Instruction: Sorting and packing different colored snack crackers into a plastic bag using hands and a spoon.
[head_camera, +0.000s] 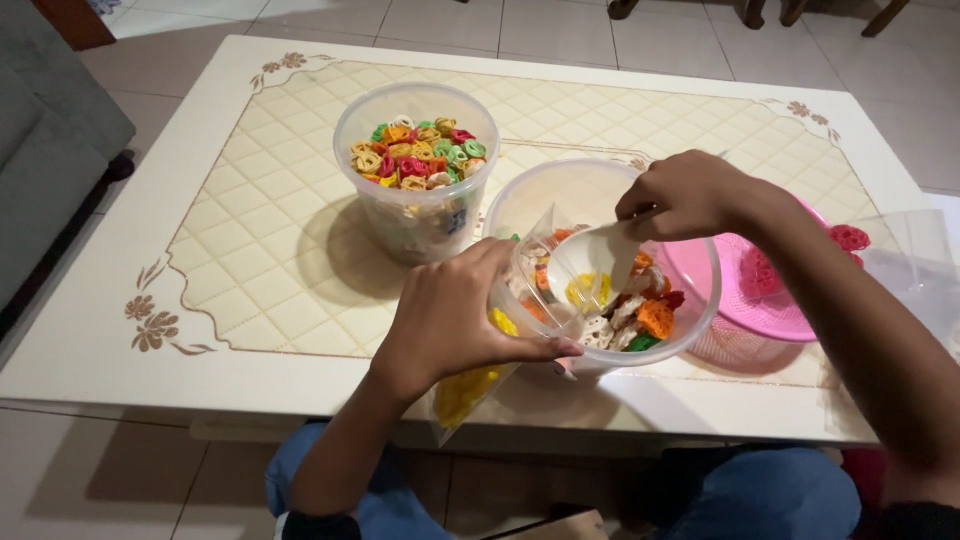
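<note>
Left: round clear tub (418, 175) on white table (200, 300), heaped with flower-shaped crackers (415, 152) in orange, red, green, yellow. Centre: left hand (455, 315) clenched around clear plastic bag (520, 300), mouth tilted against second clear tub (600, 270); yellow pieces visible low in bag. Right hand (685, 195) closed on white scoop (595, 262) inside that tub, over mixed crackers. Right: pink basket (760, 290), touching tub's far side, partly hidden behind right forearm.

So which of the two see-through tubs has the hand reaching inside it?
The nearer clear tub, beside the pink basket. The right hand dips a white scoop into it. The farther tub, heaped with colourful crackers, stands alone with no hand near it.
</note>
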